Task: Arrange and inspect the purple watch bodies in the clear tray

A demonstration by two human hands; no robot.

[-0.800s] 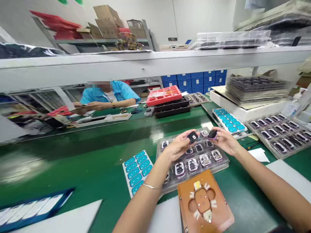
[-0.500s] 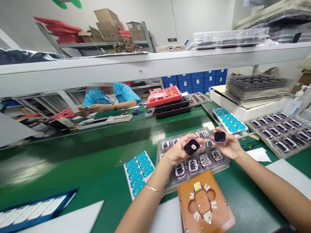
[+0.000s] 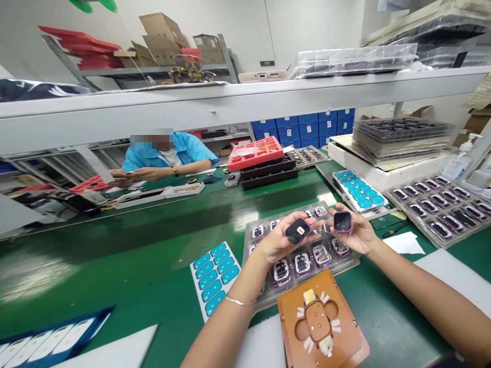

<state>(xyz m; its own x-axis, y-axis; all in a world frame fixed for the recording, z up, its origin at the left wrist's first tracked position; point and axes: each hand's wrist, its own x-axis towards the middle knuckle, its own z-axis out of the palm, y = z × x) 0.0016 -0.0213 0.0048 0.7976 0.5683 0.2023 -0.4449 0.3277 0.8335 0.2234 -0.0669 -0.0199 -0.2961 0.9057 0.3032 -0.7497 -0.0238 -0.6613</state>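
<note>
Green bench [image 3: 149, 266], glossy top. On surf.: clear tray [image 3: 349, 266] of watch cases [image 3: 303, 263], ctr; sheet [image 3: 219, 276] w/ blue pads [image 3: 207, 279], L of tray; orange block [image 3: 321, 322], front; 2nd case tray [image 3: 408, 205], far R; white scrap [image 3: 406, 243] betw. trays; black trays [image 3: 268, 176], rear ctr; white board [image 3: 118, 350], btm L.

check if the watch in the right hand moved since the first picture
Yes: judged against the tray, the watch in the right hand has shifted right and slightly lower in view.

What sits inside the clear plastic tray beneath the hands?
White-rimmed, rounded purple cases sit in the tray; the left hand and right hand hide parts of it, where contents cannot be seen.
</note>
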